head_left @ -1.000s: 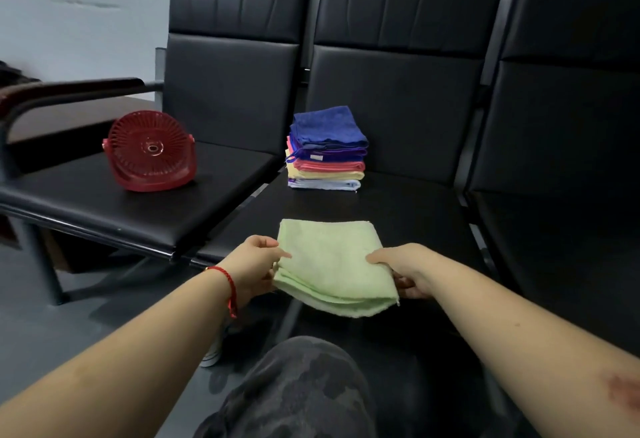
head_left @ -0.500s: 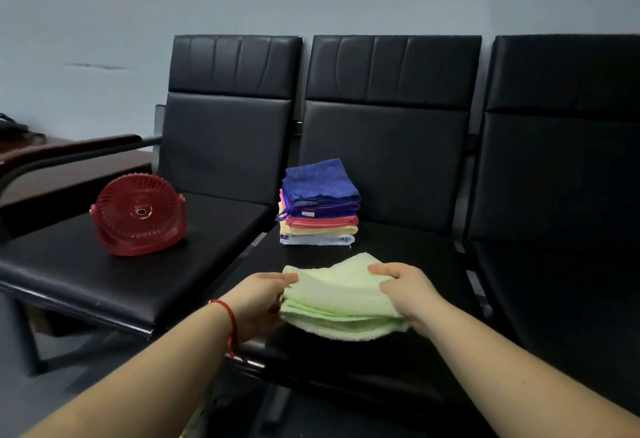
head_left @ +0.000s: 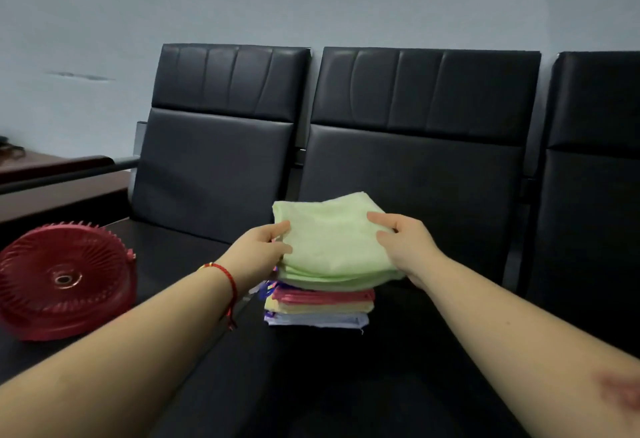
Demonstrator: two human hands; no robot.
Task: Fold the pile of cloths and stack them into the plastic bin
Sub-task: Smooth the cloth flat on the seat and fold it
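Observation:
A folded light green cloth (head_left: 330, 240) is held over the stack of folded cloths (head_left: 320, 306) on the middle black seat, covering the stack's top. Pink, yellow and white layers show beneath it, with a bit of purple at the left. My left hand (head_left: 258, 254) grips the green cloth's left edge, thumb on top. My right hand (head_left: 405, 243) grips its right edge, thumb on top too. I cannot tell whether the cloth rests on the stack or hangs just above it. No plastic bin is in view.
A red round fan (head_left: 64, 280) lies on the left seat. The row of black padded seats (head_left: 415, 167) stands against a pale wall. A dark wooden armrest and desk (head_left: 52, 177) sit at the far left.
Both hands lifted the folded green cloth off the front of the seat and carried it forward onto the stack, hiding the blue cloth on top. The camera moved closer.

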